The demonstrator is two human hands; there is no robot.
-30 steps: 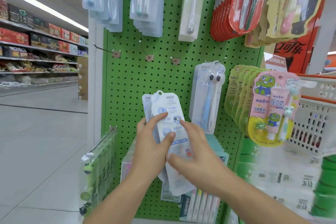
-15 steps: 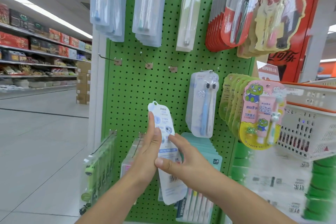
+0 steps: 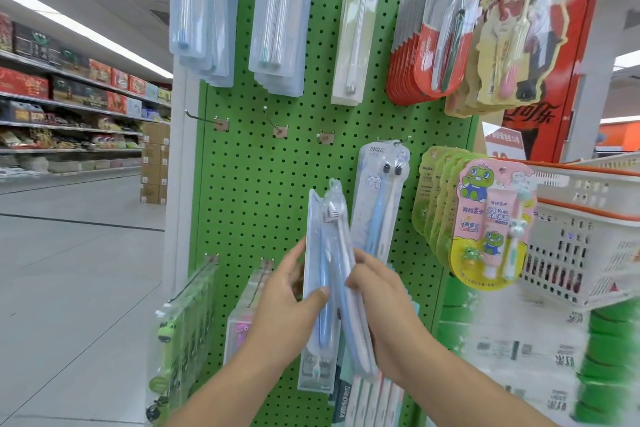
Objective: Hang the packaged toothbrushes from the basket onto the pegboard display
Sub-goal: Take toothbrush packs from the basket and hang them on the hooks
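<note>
Two toothbrush packs (image 3: 332, 274), flat-faced a moment ago, now sit turned edge-on before the pegboard (image 3: 263, 184), pinched by the left hand (image 3: 287, 302) and seemingly the right hand (image 3: 381, 302), unhung.

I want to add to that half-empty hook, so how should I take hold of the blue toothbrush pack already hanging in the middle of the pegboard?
Grip the hanging blue toothbrush pack by its flat lower edges, coming from the front. It hangs upright from a peg at its top hole, so the bottom is free. The left hand and right hand are occupied with two packs.
</note>
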